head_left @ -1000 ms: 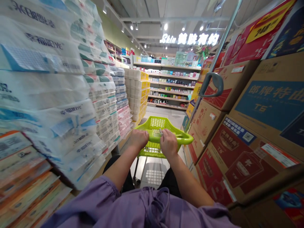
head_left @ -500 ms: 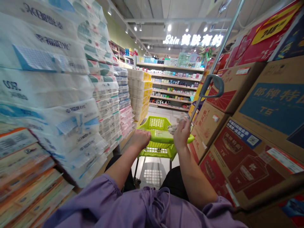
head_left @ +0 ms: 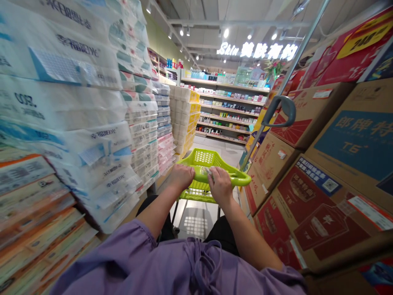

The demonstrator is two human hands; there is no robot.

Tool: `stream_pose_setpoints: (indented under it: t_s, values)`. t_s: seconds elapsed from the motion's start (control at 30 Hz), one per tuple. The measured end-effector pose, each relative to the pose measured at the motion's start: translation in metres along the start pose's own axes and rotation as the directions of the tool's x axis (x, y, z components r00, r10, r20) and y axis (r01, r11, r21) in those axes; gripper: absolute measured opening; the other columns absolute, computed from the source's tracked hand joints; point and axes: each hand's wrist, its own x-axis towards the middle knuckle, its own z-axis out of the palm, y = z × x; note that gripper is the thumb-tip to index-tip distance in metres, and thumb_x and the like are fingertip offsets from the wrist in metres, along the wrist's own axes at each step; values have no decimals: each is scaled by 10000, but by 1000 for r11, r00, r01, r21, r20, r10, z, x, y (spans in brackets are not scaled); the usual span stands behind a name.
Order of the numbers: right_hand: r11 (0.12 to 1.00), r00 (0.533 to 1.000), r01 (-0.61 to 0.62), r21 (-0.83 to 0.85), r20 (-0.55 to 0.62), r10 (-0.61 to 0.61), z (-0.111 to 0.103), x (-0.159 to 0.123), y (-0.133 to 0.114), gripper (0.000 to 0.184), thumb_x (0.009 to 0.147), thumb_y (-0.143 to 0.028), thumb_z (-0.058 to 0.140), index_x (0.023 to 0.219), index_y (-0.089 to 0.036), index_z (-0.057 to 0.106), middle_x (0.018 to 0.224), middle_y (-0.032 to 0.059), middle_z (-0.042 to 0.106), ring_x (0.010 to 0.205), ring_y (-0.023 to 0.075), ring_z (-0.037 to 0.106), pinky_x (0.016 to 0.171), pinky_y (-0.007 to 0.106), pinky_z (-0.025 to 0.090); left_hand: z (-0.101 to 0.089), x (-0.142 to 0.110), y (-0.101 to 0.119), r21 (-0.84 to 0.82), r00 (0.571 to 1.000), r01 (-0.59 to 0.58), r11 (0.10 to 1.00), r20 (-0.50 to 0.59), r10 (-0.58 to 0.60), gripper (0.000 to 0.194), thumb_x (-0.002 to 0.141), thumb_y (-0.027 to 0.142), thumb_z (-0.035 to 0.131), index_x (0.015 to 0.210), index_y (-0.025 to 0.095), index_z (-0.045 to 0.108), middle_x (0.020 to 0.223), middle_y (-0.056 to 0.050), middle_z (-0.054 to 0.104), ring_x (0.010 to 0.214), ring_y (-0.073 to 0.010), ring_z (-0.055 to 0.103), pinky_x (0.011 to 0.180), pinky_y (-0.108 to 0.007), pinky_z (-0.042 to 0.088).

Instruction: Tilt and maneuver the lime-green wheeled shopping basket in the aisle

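Note:
A lime-green shopping cart [head_left: 208, 196] stands right in front of me, its mesh basket pointing down the aisle. My left hand [head_left: 182, 175] is closed round the left part of its handlebar [head_left: 201, 174]. Farther right on the same bar, my right hand [head_left: 220, 182] is curled over it. Something small and pale [head_left: 208, 171] shows at the right fingertips; I cannot make out what it is. A metal pole [head_left: 257, 141] with a grey loop handle [head_left: 281, 111] slants up at the cart's right side, its lower end hidden.
Stacked white tissue packs [head_left: 101, 139] line the left side, with orange-edged packs [head_left: 46, 205] close by. Cardboard cartons [head_left: 325, 205] are piled along the right. Ahead, pale floor [head_left: 216, 144] leads to shelves of small goods [head_left: 230, 108].
My right hand lifted off the bar to the right, holding a whitish bundle by the pole, then came back onto the handlebar. My left hand stayed there. The view has swung slightly left.

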Motion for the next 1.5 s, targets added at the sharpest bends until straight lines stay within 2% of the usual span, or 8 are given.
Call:
stream_pose_setpoints:
  t_s: [0.3, 0.43, 0.57, 0.7, 0.83, 1.0, 1.13, 1.5]
  values:
    - [996, 993, 2, 93, 119, -13, 15, 10, -33, 310, 959, -236, 397, 1161, -203, 630, 1198, 93, 641, 1155, 232, 542, 1031, 412, 393, -1, -6, -3, -75, 999, -33, 997, -15, 31, 377, 932, 234, 384, 704, 161, 676, 729, -87, 710, 733, -229, 638, 760, -395, 401]
    - [991, 984, -50, 126, 177, 27, 20, 15, -45, 421, 920, -190, 424, 1332, -149, 500, 1275, 135, 595, 1207, 258, 509, 1054, 453, 375, -1, -10, -4, -186, 1000, 3, 982, -29, -9, 352, 969, 298, 336, 1086, 166, 640, 871, -70, 723, 812, -223, 643, 810, -386, 396]
    - [943, 959, -112, 314, 282, 20, 14, 25, -33, 694, 826, -141, 487, 1481, -110, 262, 1315, 151, 570, 1205, 245, 527, 1017, 406, 425, -6, -9, 4, -231, 997, -80, 970, -13, 79, 484, 955, 449, 393, 1371, 204, 438, 1169, -94, 665, 951, -233, 634, 825, -369, 397]
    - [930, 915, -142, 338, 403, -7, 0, 29, -1, 702, 838, -247, 530, 1490, -244, 270, 1325, 63, 580, 1166, 227, 561, 955, 371, 453, -13, -3, 11, -218, 993, -42, 975, 94, 64, 376, 973, 417, 383, 1281, 269, 541, 1034, -51, 711, 878, -215, 651, 814, -358, 409]
    - [991, 928, -135, -8, 351, 129, -6, 19, 23, 543, 840, -427, 595, 1350, -261, 510, 1346, 94, 560, 1235, 304, 489, 962, 452, 395, -15, 1, 14, -255, 995, 48, 966, 95, -25, 287, 951, 359, 441, 1147, 266, 629, 1121, -50, 682, 958, -214, 636, 845, -366, 436]
    - [990, 961, -6, -141, 272, 45, 2, 7, 22, 425, 858, -436, 585, 1250, -272, 596, 1251, 85, 619, 1157, 268, 521, 875, 372, 378, -18, 2, 31, -320, 1000, 5, 947, 15, -1, 354, 935, 302, 422, 1257, 248, 559, 1430, -60, 464, 1253, -225, 463, 965, -378, 428]
    - [986, 979, 15, -167, 205, 19, 6, 3, 15, 360, 867, -365, 563, 1193, -224, 623, 1250, 99, 618, 1169, 263, 506, 879, 367, 347, -18, -1, 46, -310, 991, -117, 943, 25, 132, 396, 930, 405, 446, 1302, 287, 512, 1331, -41, 564, 1288, -262, 412, 999, -439, 387]
    - [996, 1000, 23, -81, 5, -23, 18, -5, 14, 305, 954, -330, 467, 1133, -200, 675, 1167, 79, 682, 1131, 242, 573, 944, 369, 362, -13, -2, 10, -93, 997, 66, 994, 55, -61, 283, 958, 333, 390, 948, 184, 630, 922, -100, 683, 893, -238, 611, 816, -392, 404]
